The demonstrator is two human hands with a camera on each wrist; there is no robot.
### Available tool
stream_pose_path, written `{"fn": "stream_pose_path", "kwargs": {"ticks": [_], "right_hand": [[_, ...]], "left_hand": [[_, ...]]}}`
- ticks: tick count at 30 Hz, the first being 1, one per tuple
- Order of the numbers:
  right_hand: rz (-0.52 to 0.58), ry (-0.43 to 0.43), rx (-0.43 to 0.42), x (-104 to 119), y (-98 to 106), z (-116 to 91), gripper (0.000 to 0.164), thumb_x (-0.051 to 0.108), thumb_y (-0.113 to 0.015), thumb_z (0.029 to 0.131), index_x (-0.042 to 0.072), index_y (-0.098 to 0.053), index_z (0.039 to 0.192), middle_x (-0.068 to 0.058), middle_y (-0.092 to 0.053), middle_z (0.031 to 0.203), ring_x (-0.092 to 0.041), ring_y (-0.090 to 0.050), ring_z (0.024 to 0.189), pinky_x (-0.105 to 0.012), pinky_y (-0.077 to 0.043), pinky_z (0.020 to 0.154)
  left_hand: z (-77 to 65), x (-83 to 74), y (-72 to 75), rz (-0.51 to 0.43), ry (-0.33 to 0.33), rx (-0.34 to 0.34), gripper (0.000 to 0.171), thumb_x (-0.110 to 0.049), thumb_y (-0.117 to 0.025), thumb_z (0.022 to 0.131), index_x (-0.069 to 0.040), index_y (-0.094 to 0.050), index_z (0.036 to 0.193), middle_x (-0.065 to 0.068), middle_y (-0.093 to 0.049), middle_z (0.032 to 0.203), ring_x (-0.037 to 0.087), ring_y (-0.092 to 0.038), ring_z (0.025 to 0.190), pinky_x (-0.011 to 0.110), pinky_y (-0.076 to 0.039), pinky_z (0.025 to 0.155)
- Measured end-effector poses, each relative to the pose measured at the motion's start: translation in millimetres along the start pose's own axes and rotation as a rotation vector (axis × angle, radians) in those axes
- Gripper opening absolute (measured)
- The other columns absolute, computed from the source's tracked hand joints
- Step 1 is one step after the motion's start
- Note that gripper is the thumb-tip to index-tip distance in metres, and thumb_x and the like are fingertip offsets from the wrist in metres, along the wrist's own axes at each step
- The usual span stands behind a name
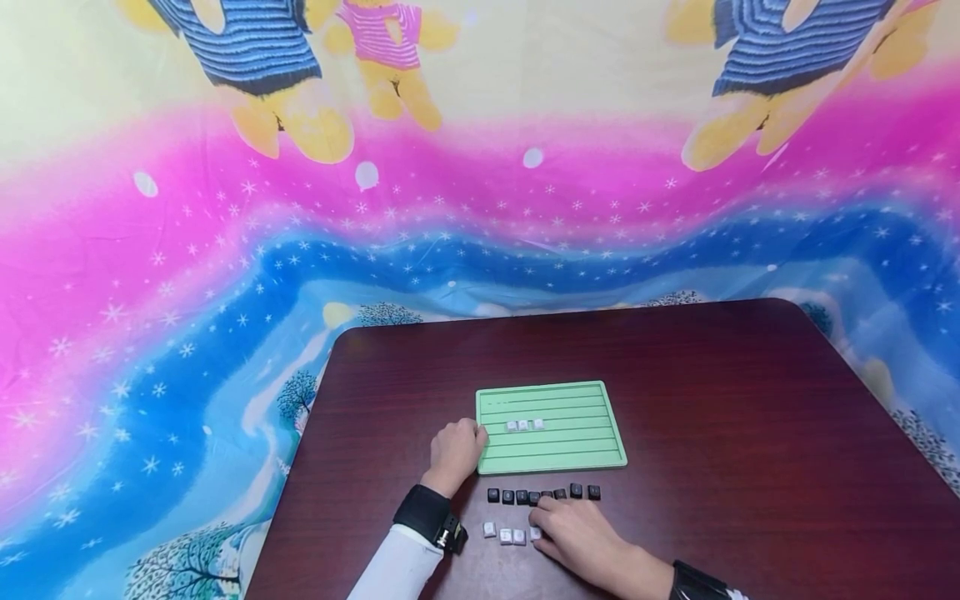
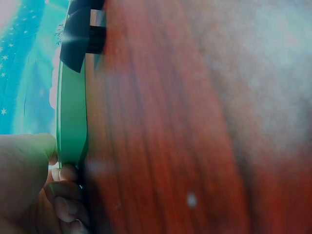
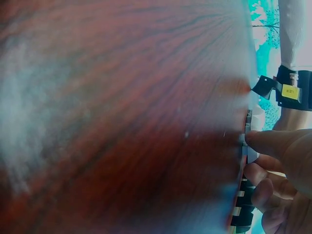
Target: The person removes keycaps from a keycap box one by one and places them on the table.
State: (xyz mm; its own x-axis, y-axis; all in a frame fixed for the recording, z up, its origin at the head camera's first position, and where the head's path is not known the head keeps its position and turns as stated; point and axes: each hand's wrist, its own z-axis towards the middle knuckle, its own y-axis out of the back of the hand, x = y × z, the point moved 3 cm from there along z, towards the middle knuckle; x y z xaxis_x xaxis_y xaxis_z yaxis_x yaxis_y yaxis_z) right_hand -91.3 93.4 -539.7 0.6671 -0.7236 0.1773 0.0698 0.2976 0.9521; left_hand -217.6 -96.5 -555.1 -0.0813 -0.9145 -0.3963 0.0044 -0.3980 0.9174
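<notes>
A green ridged board (image 1: pixel 555 454) lies on the table with three white keycaps (image 1: pixel 523 425) on it. My left hand (image 1: pixel 456 450) grips the board's left edge, thumb on top and fingers underneath in the left wrist view. Below the board, my right hand (image 1: pixel 581 533) pinches a white keycap (image 1: pixel 535 533) between thumb and forefinger at the table surface. That cap (image 3: pixel 251 155) shows between the fingertips in the right wrist view. Just left of it sit three more white keycaps (image 1: pixel 506 537). The right fingers partly cover a row of black keycaps (image 1: pixel 522 497).
The dark red-brown table (image 1: pixel 712 400) has a rounded far edge. Behind it hangs a colourful printed cloth (image 1: pixel 480 192). Black straps with camera mounts are on both wrists, the left strap (image 1: pixel 423 512) close to the white keycaps.
</notes>
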Motion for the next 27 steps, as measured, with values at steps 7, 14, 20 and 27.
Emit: {"fn": "stream_pose_path", "kwargs": {"ticks": [7, 14, 20, 27], "right_hand": [[0.003, 0.0, 0.005, -1, -1, -1, 0.018, 0.034, -0.079, 0.08, 0.022, -0.066, 0.086, 0.012, -0.057, 0.079, -0.006, -0.049, 0.057, -0.023, -0.033, 0.05], [0.003, -0.008, -0.008, -1, 3, 1, 0.019, 0.035, -0.08, 0.079, 0.022, -0.068, 0.086, 0.012, -0.059, 0.078, -0.003, -0.049, 0.057, -0.02, -0.031, 0.049], [0.004, -0.026, -0.005, -1, 9, 4, 0.02, 0.037, -0.08, 0.08, 0.022, -0.067, 0.084, 0.012, -0.059, 0.078, -0.002, -0.05, 0.059, -0.021, -0.033, 0.05], [0.019, -0.038, -0.044, -6, 16, 10, 0.02, 0.034, -0.081, 0.08, 0.021, -0.069, 0.089, 0.012, -0.062, 0.082, -0.003, -0.056, 0.063, -0.022, -0.041, 0.052]], "left_hand": [[-0.5, -0.4, 1.0, -0.005, -0.013, -0.016, 0.048, -0.023, -0.056, 0.098, -0.019, -0.035, 0.056, -0.007, -0.025, 0.052, 0.012, -0.027, 0.045, 0.027, -0.021, 0.045], [-0.4, -0.4, 1.5, -0.011, -0.011, -0.02, 0.047, -0.023, -0.056, 0.097, -0.019, -0.036, 0.056, -0.007, -0.025, 0.053, 0.013, -0.03, 0.045, 0.028, -0.023, 0.045], [0.1, 0.1, 0.6, -0.005, -0.016, -0.024, 0.047, -0.023, -0.056, 0.097, -0.019, -0.035, 0.056, -0.007, -0.025, 0.053, 0.013, -0.028, 0.045, 0.028, -0.023, 0.045], [0.0, 0.0, 0.3, -0.007, -0.006, -0.011, 0.047, -0.023, -0.056, 0.098, -0.019, -0.034, 0.056, -0.006, -0.025, 0.053, 0.013, -0.027, 0.046, 0.028, -0.022, 0.045]]}}
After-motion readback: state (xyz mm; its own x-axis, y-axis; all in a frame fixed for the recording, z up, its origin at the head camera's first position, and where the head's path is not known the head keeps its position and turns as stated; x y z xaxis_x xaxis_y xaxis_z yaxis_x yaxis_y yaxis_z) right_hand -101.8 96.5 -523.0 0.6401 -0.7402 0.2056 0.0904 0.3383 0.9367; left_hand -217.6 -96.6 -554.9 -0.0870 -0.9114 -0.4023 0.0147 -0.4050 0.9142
